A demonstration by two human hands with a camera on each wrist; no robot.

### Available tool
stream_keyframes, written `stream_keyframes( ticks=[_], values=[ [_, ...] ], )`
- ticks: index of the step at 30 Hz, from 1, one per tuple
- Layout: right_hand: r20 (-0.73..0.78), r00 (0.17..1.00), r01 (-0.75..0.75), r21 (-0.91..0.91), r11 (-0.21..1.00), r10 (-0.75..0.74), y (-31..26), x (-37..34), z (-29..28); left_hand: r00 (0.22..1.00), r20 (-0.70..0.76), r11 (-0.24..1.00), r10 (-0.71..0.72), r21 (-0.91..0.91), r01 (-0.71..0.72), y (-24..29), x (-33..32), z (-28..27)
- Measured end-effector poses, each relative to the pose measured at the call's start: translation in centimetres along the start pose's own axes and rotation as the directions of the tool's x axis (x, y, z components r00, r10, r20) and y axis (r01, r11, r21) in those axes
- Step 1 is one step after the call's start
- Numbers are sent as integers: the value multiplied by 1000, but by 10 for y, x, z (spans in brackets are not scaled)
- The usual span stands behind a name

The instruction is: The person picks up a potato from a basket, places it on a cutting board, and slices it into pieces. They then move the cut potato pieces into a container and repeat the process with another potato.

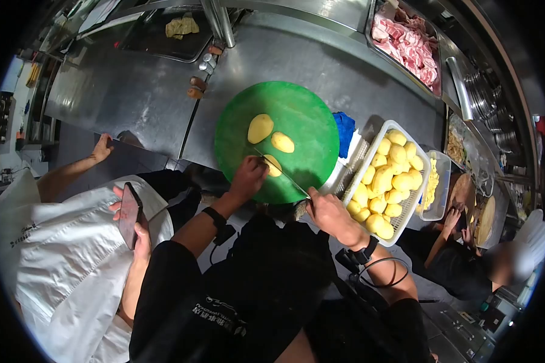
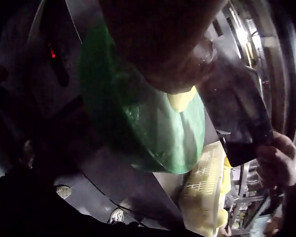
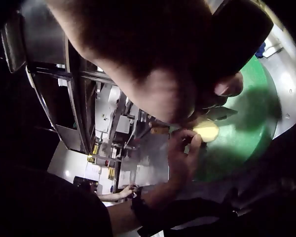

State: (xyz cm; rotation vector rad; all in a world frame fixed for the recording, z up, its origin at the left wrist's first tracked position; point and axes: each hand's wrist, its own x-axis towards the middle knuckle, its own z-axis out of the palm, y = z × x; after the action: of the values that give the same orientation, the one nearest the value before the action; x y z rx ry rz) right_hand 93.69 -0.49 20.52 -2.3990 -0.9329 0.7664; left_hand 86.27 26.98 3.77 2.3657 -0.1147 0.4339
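Note:
On a round green board [image 1: 312, 121] lie two peeled potatoes [image 1: 260, 128] [image 1: 283, 142] and a third yellow piece [image 1: 274, 166] nearer the person. The left hand [image 1: 250, 176] holds that piece with curled fingers at its left side. The right hand [image 1: 334, 216] grips the handle of a knife, whose blade [image 1: 289, 177] reaches across to the held piece. In the left wrist view the broad dark blade [image 2: 239, 111] stands beside the piece [image 2: 181, 100]. The right wrist view shows the left fingertips against the potato piece [image 3: 206, 131]; whether the blade is in it cannot be told.
Right of the board stands a white basket [image 1: 419, 192] of peeled potatoes, then a clear tub [image 1: 443, 209] of yellow pieces. A blue cloth [image 1: 344, 133] touches the board's right side. A meat tray [image 1: 406, 45] is at upper right. At left, a person in white [image 1: 72, 242] holds a phone [image 1: 129, 216].

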Motion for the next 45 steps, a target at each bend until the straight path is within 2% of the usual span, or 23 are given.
stream_keyframes(
  ticks=[10,13,15,19,22,24,25,28,31,34,37,40,43,45],
  values=[
    [84,994,-71,54,996,67,-1,10,4,1000,1,999,5,-45,-5,-7,-1,2],
    [116,989,-100,47,994,94,21,28,44,999,5,999,43,-23,-43,-2,3,-4],
    [84,994,-82,67,994,76,42,40,79,1000,20,999,13,-32,-12,-1,3,-4],
    [37,997,-75,76,994,73,40,43,81,996,71,998,-53,-37,56,-8,-3,2],
    [30,997,-71,100,992,69,40,43,83,992,13,990,-127,56,126,-4,2,-5],
    [5,996,-88,115,989,88,38,41,83,998,47,967,50,246,-60,8,29,-25],
    [-8,995,-95,122,988,97,37,39,82,988,74,930,136,334,-153,16,44,-36],
    [31,993,-118,65,991,116,35,37,79,909,248,864,334,305,-401,30,83,-53],
    [30,993,-114,43,993,113,29,32,75,737,551,806,392,180,-563,15,98,-39],
    [-7,995,-101,25,995,101,27,27,75,579,762,829,289,103,-550,15,111,-29],
    [-40,993,-112,34,993,113,32,18,72,595,756,857,273,89,-507,5,113,-20],
    [-15,989,-143,49,989,144,43,-20,63,571,783,879,246,68,-471,6,116,-25],
    [57,975,-217,-1,976,217,59,-73,55,611,737,927,289,-56,-372,-21,105,-16],
    [70,971,-232,79,969,227,70,-105,49,628,755,954,186,13,-299,-16,100,-28]
  ],
)
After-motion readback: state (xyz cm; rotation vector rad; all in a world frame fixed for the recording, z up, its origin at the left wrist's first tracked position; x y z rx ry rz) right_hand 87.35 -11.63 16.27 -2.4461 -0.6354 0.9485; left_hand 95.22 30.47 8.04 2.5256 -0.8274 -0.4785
